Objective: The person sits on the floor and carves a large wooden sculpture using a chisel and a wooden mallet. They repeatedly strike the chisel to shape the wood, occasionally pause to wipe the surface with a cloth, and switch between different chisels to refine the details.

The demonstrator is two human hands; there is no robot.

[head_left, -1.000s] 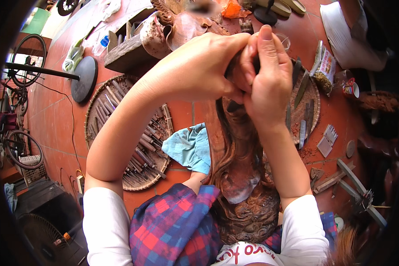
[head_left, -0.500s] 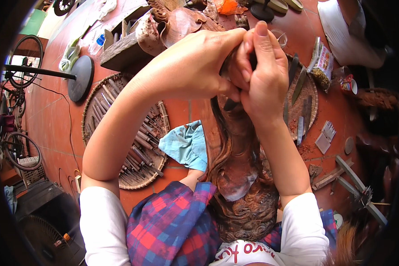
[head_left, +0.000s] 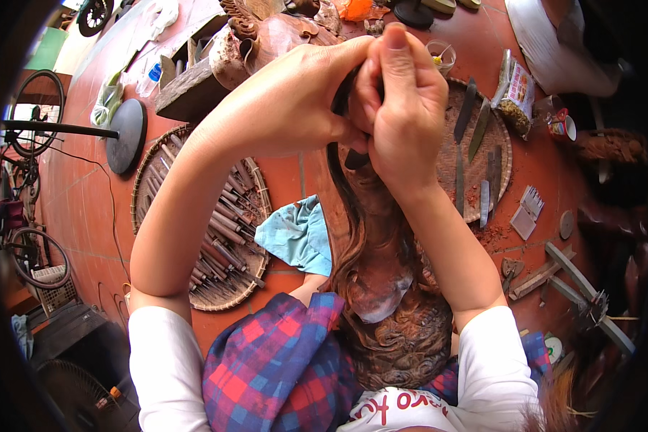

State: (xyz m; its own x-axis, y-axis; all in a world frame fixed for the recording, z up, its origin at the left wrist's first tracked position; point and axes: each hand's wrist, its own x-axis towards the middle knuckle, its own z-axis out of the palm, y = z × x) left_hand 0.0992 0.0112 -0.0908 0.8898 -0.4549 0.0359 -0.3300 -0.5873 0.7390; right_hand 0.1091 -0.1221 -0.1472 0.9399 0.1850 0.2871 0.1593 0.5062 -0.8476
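A long dark-brown wood carving (head_left: pixel 389 245) lies upright in the view between my legs, its near end a dense curled relief, its middle smooth and glossy. Both my hands meet over its far end. My left hand (head_left: pixel 313 90) arches in from the left, fingers bent and thumb pointing down at the wood. Against it, my right hand (head_left: pixel 407 108) is curled into a fist with the thumb raised along the top. What they grip is hidden between the fingers. A small dark tip (head_left: pixel 356 159) shows just below the left thumb; I cannot tell what it belongs to.
A round woven tray (head_left: pixel 259 277) of wooden-handled carving tools stands left. Another woven tray (head_left: pixel 500 180) on the right bears flat files. A blue cloth (head_left: pixel 295 234) lies by my leg. Beyond are a block of wood (head_left: pixel 187 90), a black round stand base (head_left: pixel 127 137) and a plastic bag (head_left: pixel 515 97).
Both hands, still together, have shifted a little to the left over the carving's far end. The whole view has also slid slightly. The grip looks the same.
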